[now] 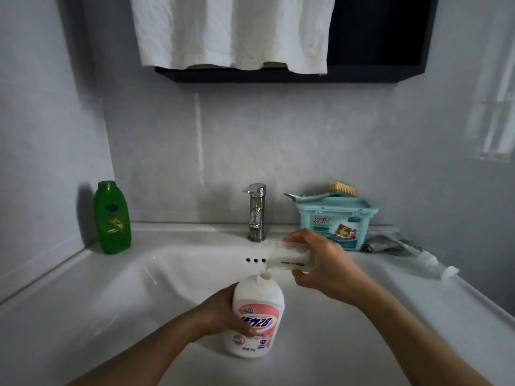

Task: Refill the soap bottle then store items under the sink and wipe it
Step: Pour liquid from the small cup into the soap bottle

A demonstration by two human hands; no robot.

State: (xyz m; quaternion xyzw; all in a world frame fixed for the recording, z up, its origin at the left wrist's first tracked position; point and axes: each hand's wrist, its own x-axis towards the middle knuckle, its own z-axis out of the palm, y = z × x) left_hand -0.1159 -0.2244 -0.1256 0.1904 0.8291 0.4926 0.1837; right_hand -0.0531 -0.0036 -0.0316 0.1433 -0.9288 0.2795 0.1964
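A white plastic soap bottle with a pink label [256, 316] is held upright over the white ceramic sink basin [181, 274], at the near centre of the view. The left hand [223, 313] is wrapped around the bottle body from its left side, with the fingers curled against the label. The bottle neck is uncapped. Whether the bottle base rests on the basin cannot be told.

A clear plastic container marked "MAKE UP" [289, 260] is gripped by the right hand [320, 263], with the thumb below and the fingers over the top. The container is tipped almost horizontal. Its mouth is positioned directly above the bottle neck, and a short stream of pale liquid [266, 274] is visible between the two.

A white pump head with a tube [430, 263] lies on its side on the white bench [418, 296] at the right, near a crumpled grey-green cloth [386, 245]. A teal lidded plastic box [337, 221] stands behind the right hand, and a teal-handled scrubbing brush with tan bristles [326, 192] is laid on its lid. A chrome faucet [256, 213] is mounted at the back centre of the basin, above three overflow holes [255, 260]. A green plastic bottle [113, 218] stands upright at the back left of the bench. A white cloth [234, 32] hangs in front of a dark wall shelf [278, 75] above.
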